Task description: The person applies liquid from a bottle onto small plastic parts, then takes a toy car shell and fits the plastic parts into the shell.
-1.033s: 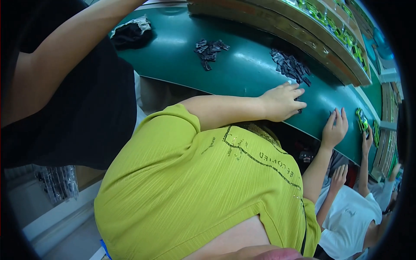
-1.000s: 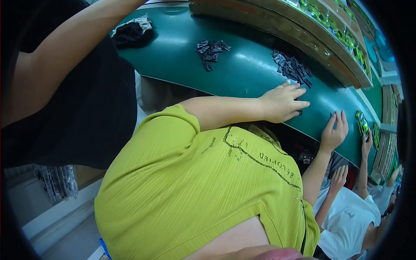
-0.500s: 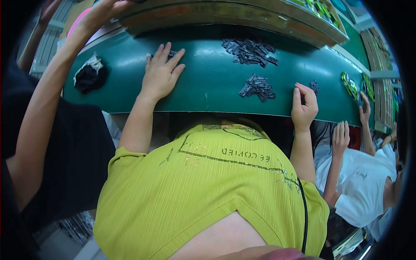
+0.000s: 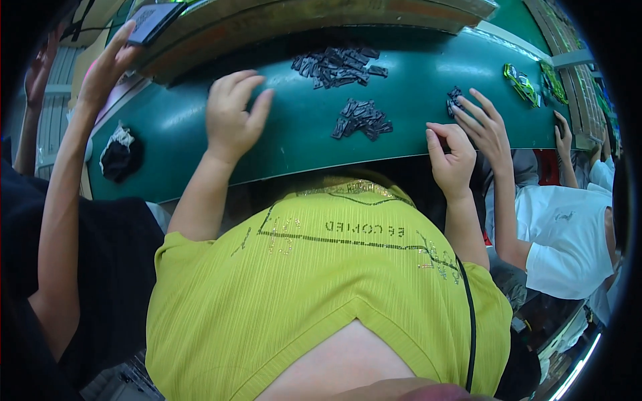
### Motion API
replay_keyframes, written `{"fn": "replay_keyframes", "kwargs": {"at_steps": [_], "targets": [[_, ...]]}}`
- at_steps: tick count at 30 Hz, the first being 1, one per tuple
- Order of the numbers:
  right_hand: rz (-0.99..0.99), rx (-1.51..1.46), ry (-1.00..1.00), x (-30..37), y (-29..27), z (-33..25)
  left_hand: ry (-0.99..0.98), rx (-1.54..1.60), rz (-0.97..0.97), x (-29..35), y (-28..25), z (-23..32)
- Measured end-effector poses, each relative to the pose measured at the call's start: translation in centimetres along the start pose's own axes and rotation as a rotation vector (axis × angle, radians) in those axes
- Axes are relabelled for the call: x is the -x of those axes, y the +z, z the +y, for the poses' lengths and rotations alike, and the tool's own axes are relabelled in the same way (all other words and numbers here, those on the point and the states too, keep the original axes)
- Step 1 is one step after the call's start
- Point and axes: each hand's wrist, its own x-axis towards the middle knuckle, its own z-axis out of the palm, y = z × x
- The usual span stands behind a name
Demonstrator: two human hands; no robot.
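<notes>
- Black pieces: front pile near tabletop's near edge, back pile farther in.
- From where I stand, likely light, stiff plastic; smooth faces may slip; pinch by long edges.
- Left hand: thumb apart, fingers curled. Right hand: narrow. Cannot tell if either holds one.

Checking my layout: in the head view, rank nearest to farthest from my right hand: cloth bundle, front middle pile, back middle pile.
1. Front middle pile, left of your right hand
2. Back middle pile, behind that
3. Cloth bundle, far left
</notes>
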Motion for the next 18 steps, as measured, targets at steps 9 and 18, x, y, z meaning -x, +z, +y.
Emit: {"fn": "replay_keyframes", "kwargs": {"at_steps": [9,18], "targets": [[-0.254,0.177,-0.064,-2.7,2.6,-2.3,0.080,0.353,-0.308,-0.4,4.0,7.9],[-0.427,0.260,0.056,-2.6,2.7,-3.0,0.026,0.405,-0.219,1.4,3.8,8.2]]}}
